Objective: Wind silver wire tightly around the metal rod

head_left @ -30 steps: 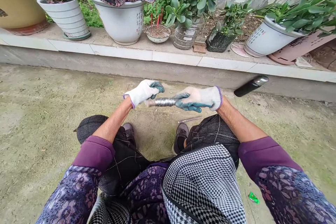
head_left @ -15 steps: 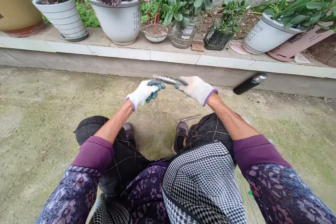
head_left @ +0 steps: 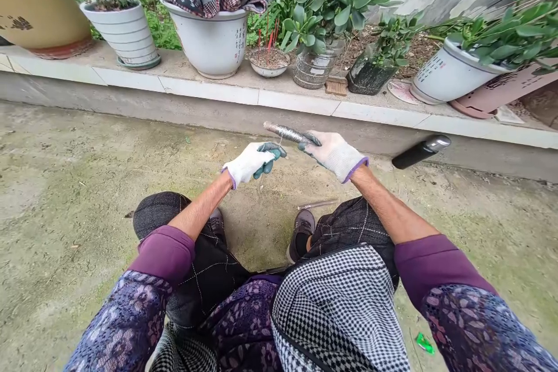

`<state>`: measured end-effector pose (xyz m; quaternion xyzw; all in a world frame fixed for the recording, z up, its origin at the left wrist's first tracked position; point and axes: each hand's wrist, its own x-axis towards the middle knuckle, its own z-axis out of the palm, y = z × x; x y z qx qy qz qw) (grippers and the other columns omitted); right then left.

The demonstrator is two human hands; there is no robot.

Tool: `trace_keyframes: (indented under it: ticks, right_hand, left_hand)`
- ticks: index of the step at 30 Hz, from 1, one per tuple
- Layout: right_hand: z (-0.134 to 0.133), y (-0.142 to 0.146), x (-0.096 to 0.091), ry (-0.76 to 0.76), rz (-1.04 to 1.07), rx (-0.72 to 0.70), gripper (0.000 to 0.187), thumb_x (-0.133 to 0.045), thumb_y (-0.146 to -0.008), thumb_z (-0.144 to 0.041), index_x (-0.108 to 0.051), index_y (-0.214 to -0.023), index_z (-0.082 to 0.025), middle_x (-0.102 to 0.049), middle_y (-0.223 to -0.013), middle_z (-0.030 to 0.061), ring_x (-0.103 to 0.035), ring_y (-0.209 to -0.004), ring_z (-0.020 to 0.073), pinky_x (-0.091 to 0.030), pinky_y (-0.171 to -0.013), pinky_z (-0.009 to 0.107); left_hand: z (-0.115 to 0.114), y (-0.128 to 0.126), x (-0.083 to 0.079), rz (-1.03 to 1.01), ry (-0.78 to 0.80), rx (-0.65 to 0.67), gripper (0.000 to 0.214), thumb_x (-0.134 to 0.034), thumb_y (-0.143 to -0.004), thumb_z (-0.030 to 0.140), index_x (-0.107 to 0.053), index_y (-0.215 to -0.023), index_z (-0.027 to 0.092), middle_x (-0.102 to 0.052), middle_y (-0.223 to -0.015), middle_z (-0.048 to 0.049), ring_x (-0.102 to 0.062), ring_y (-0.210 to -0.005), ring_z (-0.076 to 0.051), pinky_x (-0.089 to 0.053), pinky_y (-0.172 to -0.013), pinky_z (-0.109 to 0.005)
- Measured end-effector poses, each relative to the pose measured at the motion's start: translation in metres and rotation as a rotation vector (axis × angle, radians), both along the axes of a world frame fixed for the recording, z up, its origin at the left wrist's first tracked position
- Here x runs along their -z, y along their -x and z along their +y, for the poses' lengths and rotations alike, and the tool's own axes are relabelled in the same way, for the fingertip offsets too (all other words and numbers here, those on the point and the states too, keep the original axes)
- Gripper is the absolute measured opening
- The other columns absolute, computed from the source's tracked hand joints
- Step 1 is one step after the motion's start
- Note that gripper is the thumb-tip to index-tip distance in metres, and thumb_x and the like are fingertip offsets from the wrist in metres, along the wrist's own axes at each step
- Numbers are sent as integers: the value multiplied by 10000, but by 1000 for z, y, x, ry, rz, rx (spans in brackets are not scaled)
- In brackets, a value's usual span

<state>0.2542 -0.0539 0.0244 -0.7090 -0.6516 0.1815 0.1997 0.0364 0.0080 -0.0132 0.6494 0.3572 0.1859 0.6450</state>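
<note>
My right hand (head_left: 335,154), in a white knit glove with a dark green coated palm, grips one end of a stick wound with silvery wire (head_left: 288,133). The stick's bare far end points up and left, above my left hand. A thin wire strand (head_left: 281,138) hangs from the winding down to the fingertips of my left hand (head_left: 251,163). That hand wears a matching glove, and its fingers are curled and pinched on the strand. Both hands are held out over the concrete ground, a short gap apart.
A tiled ledge (head_left: 300,102) bears potted plants, a white pot (head_left: 209,40) with clothes on top, and a bowl with incense sticks (head_left: 269,71). A black flask (head_left: 418,152) leans near its base. A thin rod (head_left: 317,204) lies by my shoe; green scrap (head_left: 425,343) lies at right.
The wound stick tilts more, its free end raised, and the strand to my left hand now shows. Both hands appear slightly farther right and lower as the view has shifted.
</note>
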Motion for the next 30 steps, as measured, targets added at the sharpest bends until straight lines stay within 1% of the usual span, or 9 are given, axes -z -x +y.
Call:
trace_keyframes:
  ticks: [4, 7, 10, 13, 16, 18, 25, 28, 30]
  right_hand:
    - [-5, 4, -22, 88, 487, 17, 341, -605, -838, -467, -625, -1001, -168, -560, -641, -13, -435, -463, 92, -376, -406, 216]
    - [-9, 8, -40, 224, 747, -93, 402, -684, -754, -506, -583, -956, -173, -513, -610, -41, -401, -411, 74, -346, -335, 205]
    - [-5, 11, -43, 478, 627, -233, 367, -687, -751, -469, -607, -957, -176, -500, -589, -49, -382, -394, 73, -342, -323, 208]
    - [9, 13, -27, 614, 316, -357, 268, -616, -823, -400, -662, -972, -181, -524, -606, -30, -394, -425, 82, -343, -367, 214]
    - [27, 14, -2, 521, -63, -357, 174, -591, -821, -292, -703, -895, -180, -593, -644, 5, -482, -512, 116, -392, -480, 239]
    - [37, 11, 13, 408, -185, -325, 191, -596, -813, -280, -732, -920, -198, -677, -728, 31, -583, -631, 159, -447, -589, 259]
    - [48, -26, 31, 229, -117, -195, 412, -511, -887, -397, -711, -1203, -224, -760, -1052, 94, -690, -923, 269, -507, -830, 347]
    - [48, -35, 31, 162, -61, -111, 408, -547, -850, -423, -723, -1163, -229, -755, -1017, 105, -682, -917, 288, -519, -808, 373]
    - [45, -34, 25, 126, 60, -53, 400, -573, -829, -466, -720, -1120, -234, -737, -907, 87, -669, -806, 262, -527, -701, 353]
  left_hand:
    - [6, -1, -13, -62, -16, 13, 318, -565, -879, 326, -697, -1096, 134, -490, -527, 62, -323, -350, -44, -264, -343, -166]
    - [25, 2, -26, -13, -87, 68, 301, -564, -861, 328, -709, -1037, 133, -502, -533, 54, -342, -355, -52, -273, -347, -177]
    - [45, 10, -35, 107, -230, 130, 242, -583, -792, 237, -733, -949, 130, -566, -570, 31, -423, -412, -65, -327, -394, -175]
    - [52, 18, -35, 304, -332, 157, 244, -585, -747, 180, -757, -917, 147, -580, -568, 30, -474, -466, -78, -359, -441, -170]
    - [49, 20, -26, 454, -322, 186, 174, -578, -746, 157, -737, -815, 150, -543, -525, 34, -464, -451, -79, -341, -430, -168]
    - [44, 16, -21, 462, -312, 204, 125, -577, -759, 160, -700, -746, 148, -525, -509, 31, -454, -444, -74, -317, -417, -161]
    - [48, 0, -19, 278, -82, 58, 313, -585, -841, 329, -721, -1080, 180, -522, -538, 54, -361, -369, -65, -271, -351, -173]
    - [51, -7, -17, 194, -48, 57, 345, -571, -852, 312, -732, -1124, 174, -514, -528, 53, -349, -365, -59, -256, -345, -169]
    - [51, -13, -17, 133, 3, 58, 366, -557, -861, 302, -727, -1152, 162, -501, -515, 57, -347, -358, -58, -266, -342, -169]
